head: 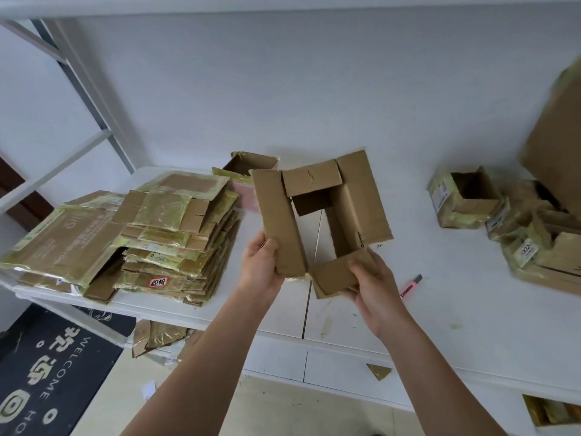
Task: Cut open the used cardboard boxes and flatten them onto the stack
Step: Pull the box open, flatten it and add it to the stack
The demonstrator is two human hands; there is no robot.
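I hold a brown cardboard box [352, 199] up over the white table [456, 309], open at both ends so the tabletop shows through it. Its four flaps are spread outward. My left hand [261, 265] grips the long left flap near its lower end. My right hand [374, 287] grips the short near flap. A stack of flattened boxes [176, 228] wrapped in yellowish tape lies on the left part of the table. A pink utility knife [410, 286] lies on the table just right of my right hand.
Several unflattened taped boxes [462, 196] sit at the right, a large tilted carton [556, 143] behind them. An open pink-sided box [248, 171] stands behind the held one. Cardboard scraps [157, 338] lie under the table. A dark welcome mat [47, 366] covers the floor at left.
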